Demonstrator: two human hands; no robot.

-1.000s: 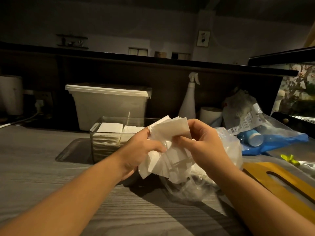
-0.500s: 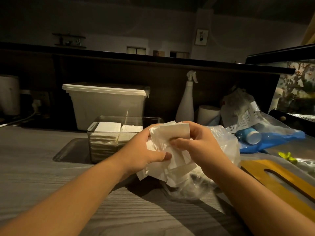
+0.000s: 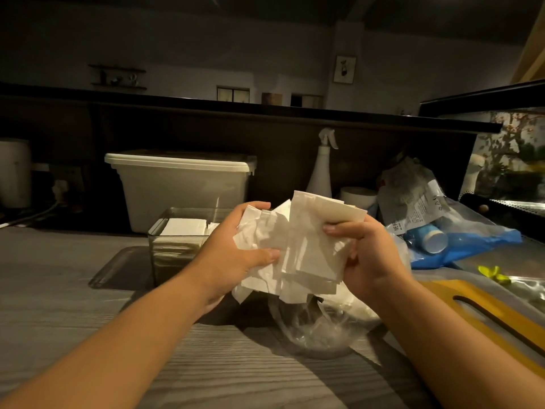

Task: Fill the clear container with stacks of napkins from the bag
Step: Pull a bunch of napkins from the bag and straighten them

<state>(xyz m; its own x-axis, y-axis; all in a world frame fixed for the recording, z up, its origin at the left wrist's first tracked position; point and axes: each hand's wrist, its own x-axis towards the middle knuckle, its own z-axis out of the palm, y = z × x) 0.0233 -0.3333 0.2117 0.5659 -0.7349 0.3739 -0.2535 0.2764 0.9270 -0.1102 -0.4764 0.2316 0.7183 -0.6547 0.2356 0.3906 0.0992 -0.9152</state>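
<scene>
A loose, uneven bunch of white napkins (image 3: 306,246) hangs in the air in front of me. My left hand (image 3: 236,255) grips its left side, thumb on the front. My right hand (image 3: 368,255) holds the right side, fingers curled over the edge. Below them a crumpled clear plastic bag (image 3: 312,329) lies on the grey wood-grain table. Just behind my left hand stands the clear container (image 3: 165,231), with stacks of white napkins (image 3: 182,227) inside on its left; its right part is hidden by my hand.
A lidded white tub (image 3: 182,184) stands behind the container, a white spray bottle (image 3: 321,169) to its right. Blue and clear bags with a small bottle (image 3: 433,240) crowd the right. A yellow board (image 3: 498,314) lies at the right front. A dark tray (image 3: 118,270) sits under the container.
Both hands have lifted the napkin bunch higher, clear of the bag, and spread it wider. My left thumb now lies across the front of the bunch.
</scene>
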